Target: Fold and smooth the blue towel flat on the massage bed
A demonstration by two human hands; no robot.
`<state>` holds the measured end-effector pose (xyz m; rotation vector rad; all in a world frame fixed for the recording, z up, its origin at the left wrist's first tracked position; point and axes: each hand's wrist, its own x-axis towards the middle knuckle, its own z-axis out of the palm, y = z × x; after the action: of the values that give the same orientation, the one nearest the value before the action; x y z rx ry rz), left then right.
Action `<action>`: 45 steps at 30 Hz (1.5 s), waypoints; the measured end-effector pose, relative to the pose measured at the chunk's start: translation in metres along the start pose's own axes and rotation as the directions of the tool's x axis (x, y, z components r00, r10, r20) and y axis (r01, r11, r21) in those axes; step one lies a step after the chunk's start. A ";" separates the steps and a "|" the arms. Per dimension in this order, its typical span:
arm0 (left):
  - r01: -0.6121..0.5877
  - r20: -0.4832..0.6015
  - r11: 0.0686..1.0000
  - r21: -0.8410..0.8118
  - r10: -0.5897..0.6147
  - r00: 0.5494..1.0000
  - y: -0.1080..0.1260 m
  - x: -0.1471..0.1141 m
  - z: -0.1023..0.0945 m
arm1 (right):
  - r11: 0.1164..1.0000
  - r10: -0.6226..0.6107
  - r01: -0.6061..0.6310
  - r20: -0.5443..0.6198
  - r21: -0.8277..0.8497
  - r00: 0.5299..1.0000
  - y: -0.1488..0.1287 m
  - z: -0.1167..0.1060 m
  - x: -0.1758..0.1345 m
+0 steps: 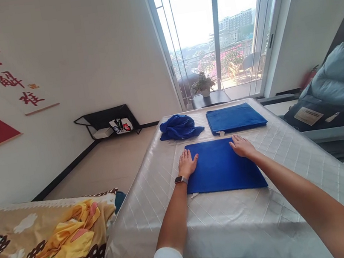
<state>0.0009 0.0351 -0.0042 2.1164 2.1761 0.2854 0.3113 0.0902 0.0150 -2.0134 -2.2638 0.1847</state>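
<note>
A blue cloth (223, 168), folded into a flat rectangle, lies in front of me on the quilted silvery cover (159, 217). My left hand (188, 163) rests flat on its left side, fingers stretched out. On its far right corner lies my right hand (242, 146), also flat with fingers extended. A small white tag (195, 195) sticks out at the cloth's near left edge. Just beyond, a stack of folded blue cloths (236, 117) sits to the right. To the left of that stack is a crumpled blue cloth (180, 127) in a loose heap.
A bed with patterned bedding (19, 229) and yellow clothing (74, 236) stands at the lower left. On the right is a grey padded chair (342, 82). A potted plant (204, 84) stands before the glass door. A black rack (106, 119) leans by the wall.
</note>
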 end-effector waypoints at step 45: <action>-0.569 -0.094 0.822 -0.027 0.564 0.820 0.182 0.039 0.015 | 0.998 -0.058 0.057 -0.045 -0.012 0.997 0.006 0.021 0.007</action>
<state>0.1808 0.0786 0.0195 2.7164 1.4817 0.4713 0.3132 0.0974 -0.0072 -1.9348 -2.2970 0.1209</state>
